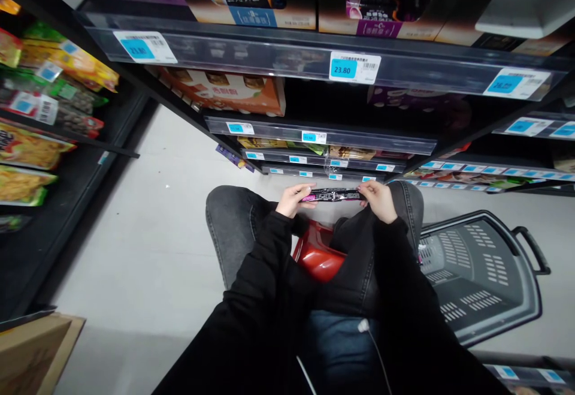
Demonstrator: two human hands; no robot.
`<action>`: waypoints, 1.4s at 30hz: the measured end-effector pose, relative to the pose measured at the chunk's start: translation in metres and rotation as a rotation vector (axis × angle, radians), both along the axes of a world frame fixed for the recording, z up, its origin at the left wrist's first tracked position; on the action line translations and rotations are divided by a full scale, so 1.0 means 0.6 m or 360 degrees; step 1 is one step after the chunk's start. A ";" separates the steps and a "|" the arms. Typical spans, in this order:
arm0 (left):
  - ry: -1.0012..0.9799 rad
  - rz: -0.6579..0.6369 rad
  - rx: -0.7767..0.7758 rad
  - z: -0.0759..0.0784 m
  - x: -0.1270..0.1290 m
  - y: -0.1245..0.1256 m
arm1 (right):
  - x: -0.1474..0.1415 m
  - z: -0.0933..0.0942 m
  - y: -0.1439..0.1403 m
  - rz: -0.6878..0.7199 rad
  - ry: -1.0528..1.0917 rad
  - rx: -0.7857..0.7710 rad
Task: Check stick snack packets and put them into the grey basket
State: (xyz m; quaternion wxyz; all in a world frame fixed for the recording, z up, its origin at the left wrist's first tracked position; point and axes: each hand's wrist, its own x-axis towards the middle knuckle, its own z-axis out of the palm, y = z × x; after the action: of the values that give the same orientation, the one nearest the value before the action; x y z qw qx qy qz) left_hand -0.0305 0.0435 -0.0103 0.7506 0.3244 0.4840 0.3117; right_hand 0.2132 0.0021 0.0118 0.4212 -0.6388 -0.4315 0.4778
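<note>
Holding a slim black and pink packet (333, 195) level by its two ends, the person sits in a shop aisle with both arms in black sleeves stretched forward. The left hand (294, 198) pinches the pink left end of the packet between thumb and fingers; the right hand (378, 200) is closed on the right end in the same way. The packet lies flat between the hands, above the knees in grey jeans and in front of the lower shelves (314, 170). A red stool (318, 256) shows between the legs, just below the packet. A grey shopping basket (483, 275) stands on the floor at the person's right, near the right knee. Price labels run along the shelf edges; one label (354, 68) reads 23.80. Snack bags (33, 149) fill the shelves at the far left.
</note>
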 end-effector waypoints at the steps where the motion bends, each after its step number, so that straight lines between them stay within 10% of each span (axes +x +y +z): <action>1: -0.0003 -0.0020 0.0028 -0.002 0.000 0.000 | 0.002 0.000 0.001 0.0016 0.0021 -0.0017; 25: 0.0172 -0.0026 0.0459 -0.013 0.017 -0.009 | -0.004 -0.016 0.008 0.0124 -0.0090 0.0214; 33: 0.0168 -0.0698 0.0446 0.007 0.015 -0.017 | -0.007 -0.010 0.004 0.0299 -0.0149 0.0244; 42: 0.0278 -0.0889 0.0418 -0.004 0.040 -0.026 | -0.020 0.000 0.000 0.0469 -0.0053 0.0193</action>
State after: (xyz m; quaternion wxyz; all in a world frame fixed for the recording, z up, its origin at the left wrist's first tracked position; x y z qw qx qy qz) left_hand -0.0068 0.0278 -0.0125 0.7144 0.5644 0.3945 0.1242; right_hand 0.2010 0.0020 0.0116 0.3771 -0.5498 -0.5555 0.4970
